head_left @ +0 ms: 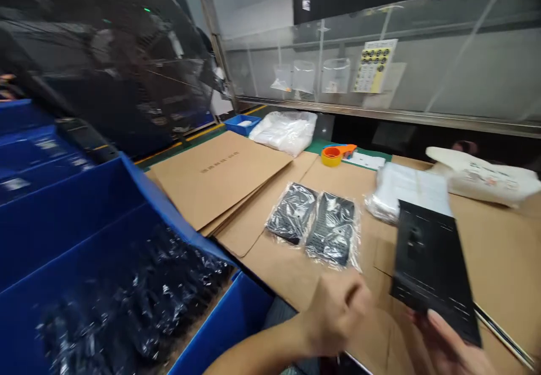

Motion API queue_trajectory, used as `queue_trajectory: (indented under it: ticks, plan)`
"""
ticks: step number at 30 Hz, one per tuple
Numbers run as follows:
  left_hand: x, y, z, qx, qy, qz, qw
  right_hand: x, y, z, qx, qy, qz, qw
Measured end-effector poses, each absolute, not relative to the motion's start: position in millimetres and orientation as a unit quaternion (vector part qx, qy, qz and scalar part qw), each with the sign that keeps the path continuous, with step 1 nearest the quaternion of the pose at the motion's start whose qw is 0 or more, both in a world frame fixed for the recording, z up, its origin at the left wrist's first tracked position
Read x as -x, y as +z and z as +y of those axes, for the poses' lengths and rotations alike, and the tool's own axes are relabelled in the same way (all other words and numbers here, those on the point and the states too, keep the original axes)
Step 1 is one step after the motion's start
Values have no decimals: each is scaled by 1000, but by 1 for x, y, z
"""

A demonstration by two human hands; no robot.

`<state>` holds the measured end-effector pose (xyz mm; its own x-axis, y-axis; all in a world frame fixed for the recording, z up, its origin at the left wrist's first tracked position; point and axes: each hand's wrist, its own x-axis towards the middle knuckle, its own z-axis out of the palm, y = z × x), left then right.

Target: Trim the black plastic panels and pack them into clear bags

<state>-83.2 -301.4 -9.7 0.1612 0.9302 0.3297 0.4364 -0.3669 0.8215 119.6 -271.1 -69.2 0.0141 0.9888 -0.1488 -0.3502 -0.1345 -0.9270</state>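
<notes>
My right hand (452, 344) is closed on the lower end of a flat black panel (435, 273), which is tilted up above the cardboard-covered table. My left hand (338, 307) has its fingers curled in and is slightly blurred; whatever it may hold is hidden. It is just in front of two black perforated parts in clear plastic bags, the left one (293, 212) and the right one (332, 228), lying side by side. Behind the panel lies a stack of clear plastic bags (416, 186).
A blue bin (139, 183) at the left holds many bagged black parts (139, 301). Flat cardboard sheets (220, 172), a plastic bundle (285, 129), a small blue tray (242, 124), an orange tape dispenser (338, 154) and a white bag (486, 177) lie further back.
</notes>
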Motion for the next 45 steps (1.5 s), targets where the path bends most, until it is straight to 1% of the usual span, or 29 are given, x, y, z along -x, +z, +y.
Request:
queue_trajectory:
  ticks: [2, 4, 7, 9, 11, 14, 17, 20, 21, 25, 27, 31, 35, 39, 43, 45]
  plan:
    - [93, -19, -297, -576, 509, 500, 399, -110, -71, -278, 474, 615, -331, 537]
    - [97, -27, -297, -486, 542, 479, 491, -94, -71, -283, 459, 627, -357, 519]
    - [94, -31, -301, -454, 544, 412, 572, -72, -68, -293, 438, 596, -416, 528]
    - [89, -31, -303, -430, 548, 384, 607, -62, -65, -301, 444, 578, -445, 520]
    - [87, -30, -302, -397, 571, 385, 607, -56, -60, -306, 458, 559, -470, 507]
    - [91, -27, -296, -332, 639, 402, 566, -52, -53, -305, 449, 532, -522, 493]
    - [101, -18, -290, -233, 682, 398, 568, -60, -54, -291, 453, 531, -498, 515]
    - [112, -6, -286, -166, 668, 371, 624, -80, -62, -277, 487, 535, -387, 571]
    - [115, -3, -285, -150, 657, 357, 647, -88, -64, -274, 489, 546, -364, 575]
    - [119, 3, -281, -135, 623, 284, 716, -117, -59, -270, 473, 628, -338, 517]
    - [117, 4, -277, -157, 615, 252, 731, -124, -52, -272, 472, 643, -325, 507]
    - [110, 7, -273, -184, 616, 219, 734, -127, -49, -280, 518, 614, -240, 545]
    - [108, 9, -273, -173, 616, 211, 739, -131, -58, -287, 548, 589, -179, 567]
    - [108, 9, -271, -173, 612, 206, 744, -134, -63, -290, 542, 578, -229, 565]
    - [106, 11, -269, -152, 610, 192, 754, -130, -52, -292, 542, 547, -296, 565]
    - [106, 13, -267, -138, 602, 194, 762, -129, -46, -295, 556, 520, -350, 546]
